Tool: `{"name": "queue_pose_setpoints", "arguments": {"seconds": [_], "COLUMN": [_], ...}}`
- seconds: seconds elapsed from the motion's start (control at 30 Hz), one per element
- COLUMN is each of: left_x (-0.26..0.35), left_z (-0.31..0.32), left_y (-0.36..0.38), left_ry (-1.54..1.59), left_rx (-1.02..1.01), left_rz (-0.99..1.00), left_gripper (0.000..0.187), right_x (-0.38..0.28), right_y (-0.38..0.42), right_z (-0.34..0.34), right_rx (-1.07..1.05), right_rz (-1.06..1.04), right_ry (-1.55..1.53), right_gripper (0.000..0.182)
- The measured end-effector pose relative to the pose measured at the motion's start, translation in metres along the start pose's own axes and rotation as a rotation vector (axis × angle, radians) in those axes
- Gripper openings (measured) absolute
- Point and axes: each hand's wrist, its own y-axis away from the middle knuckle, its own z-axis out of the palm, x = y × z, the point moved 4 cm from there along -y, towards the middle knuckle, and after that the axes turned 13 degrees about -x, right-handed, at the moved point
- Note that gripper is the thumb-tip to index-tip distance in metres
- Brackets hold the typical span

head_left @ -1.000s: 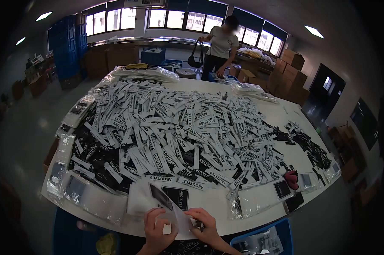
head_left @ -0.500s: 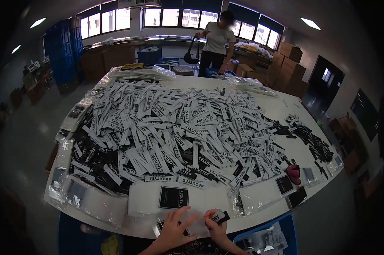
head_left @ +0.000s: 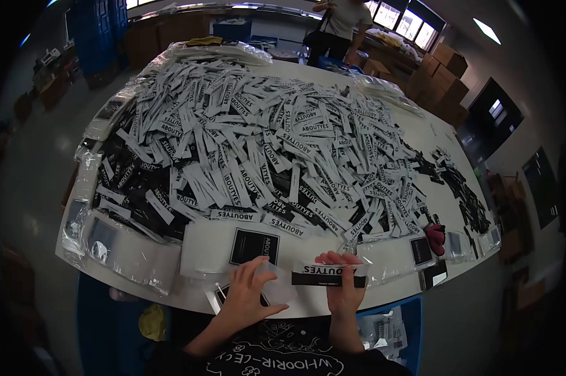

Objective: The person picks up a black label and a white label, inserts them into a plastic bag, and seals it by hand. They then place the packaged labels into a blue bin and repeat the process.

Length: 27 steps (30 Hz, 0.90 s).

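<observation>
My right hand holds a long white-and-black packet printed ABOUTYES crosswise, with the thumb over its front and the fingers behind. To its left, my left hand has its thumb and fingers apart in a curved shape, close over a translucent plastic bag at the table's front edge. A dark printed card shows partly from under that hand. Just beyond lies a stack of clear bags with a black ABOUTYES card on top.
A large heap of white and black ABOUTYES packets covers much of the white table. Bags of clear plastic line its edges. Below the front edge stand blue bins. A person stands at the far side.
My right hand has turned the packet crosswise, its printed face now showing, and raised it. My left hand has shifted slightly left, fingers curving. The view has tilted down.
</observation>
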Motion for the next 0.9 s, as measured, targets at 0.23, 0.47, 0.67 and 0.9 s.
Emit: {"name": "queue_pose_setpoints", "arguments": {"seconds": [0.23, 0.47, 0.67, 0.9], "left_x": [0.009, -0.024, -0.019, -0.005], "left_z": [0.006, -0.013, -0.021, -0.017], "left_y": [0.004, 0.01, 0.011, 0.01], "left_ry": [-0.098, 0.304, 0.276, 0.307], "left_rx": [-0.104, -0.097, 0.079, 0.025], "left_rz": [0.088, -0.191, -0.205, -0.103], "left_gripper": [0.062, 0.033, 0.009, 0.011], "right_x": [0.037, 0.026, 0.012, 0.033], "right_y": [0.021, 0.015, 0.0, 0.006], "right_z": [0.017, 0.014, 0.009, 0.002], "right_rx": [-0.348, -0.039, -0.406, -0.753], "right_rz": [0.623, 0.449, 0.513, 0.818], "right_ry": [0.344, 0.293, 0.808, 0.424], "right_gripper": [0.025, 0.022, 0.023, 0.016]}}
